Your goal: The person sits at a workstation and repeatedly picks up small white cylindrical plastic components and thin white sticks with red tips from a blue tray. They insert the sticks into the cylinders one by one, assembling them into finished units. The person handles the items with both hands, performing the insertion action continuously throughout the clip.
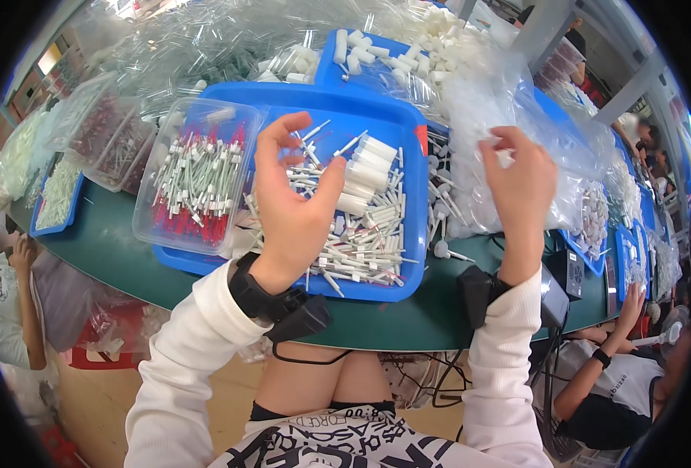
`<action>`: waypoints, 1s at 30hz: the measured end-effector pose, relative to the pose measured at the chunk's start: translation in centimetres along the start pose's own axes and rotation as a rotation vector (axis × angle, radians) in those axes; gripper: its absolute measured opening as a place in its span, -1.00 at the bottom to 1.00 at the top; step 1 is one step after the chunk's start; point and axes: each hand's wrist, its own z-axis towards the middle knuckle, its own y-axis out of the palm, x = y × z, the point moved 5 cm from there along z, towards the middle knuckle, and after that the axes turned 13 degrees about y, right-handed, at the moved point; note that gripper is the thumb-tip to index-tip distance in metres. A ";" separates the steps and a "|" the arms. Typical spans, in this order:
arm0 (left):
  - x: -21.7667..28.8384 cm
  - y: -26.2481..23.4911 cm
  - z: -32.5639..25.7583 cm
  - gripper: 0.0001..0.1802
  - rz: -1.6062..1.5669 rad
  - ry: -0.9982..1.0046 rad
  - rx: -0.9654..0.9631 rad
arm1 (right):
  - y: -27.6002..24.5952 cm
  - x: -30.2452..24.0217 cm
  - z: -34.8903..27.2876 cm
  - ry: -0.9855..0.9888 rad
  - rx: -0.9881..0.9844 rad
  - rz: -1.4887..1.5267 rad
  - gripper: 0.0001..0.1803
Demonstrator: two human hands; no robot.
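Observation:
My left hand [291, 195] hovers above a blue tray [412, 195] piled with small white plastic tubes and thin pins [361, 226]. Its palm faces me with the fingers spread, and I see nothing in it. My right hand [521, 183] is raised to the right of the tray, its fingers pinched on the edge of a clear plastic bag [486, 125] full of small white parts. Both wrists carry black bands over white sleeves.
A clear box [197, 175] of red-and-white pieces rests on the tray's left end. More blue trays, clear bags and boxes crowd the green table [408, 320]. Other people sit at the left [6, 296] and lower right [611, 374].

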 end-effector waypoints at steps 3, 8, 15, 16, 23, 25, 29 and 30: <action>-0.2 0.7 -0.1 -0.43 -0.223 -0.093 -0.025 | -1.8 -0.6 0.1 0.172 0.026 0.178 -0.81; 0.2 2.5 -0.8 -0.56 -0.505 -0.206 -0.250 | 0.6 -7.3 -3.3 0.114 -0.481 0.677 -0.75; -0.8 1.8 -0.7 -0.70 -0.508 -0.358 -0.132 | 2.3 -10.5 -2.6 -0.183 -0.649 0.537 -0.74; -1.2 1.7 -0.8 -0.71 -0.485 -0.390 -0.121 | 2.7 -11.0 -2.7 -0.213 -0.695 0.520 -0.74; -1.8 0.8 -0.7 -0.73 -0.551 -0.502 0.006 | 6.3 -9.6 5.4 -0.191 -0.885 0.453 -0.67; -1.3 1.7 -0.6 -0.73 -0.553 -0.509 -0.054 | 8.5 -6.5 9.9 -0.204 -0.594 0.104 -0.69; -1.2 1.6 -0.6 -0.73 -0.513 -0.516 -0.111 | 15.2 -3.4 12.4 -0.143 -0.705 -0.179 -0.59; -1.3 1.4 -0.7 -0.73 -0.509 -0.523 -0.123 | 16.5 -3.5 12.3 -0.135 -0.778 -0.214 -0.56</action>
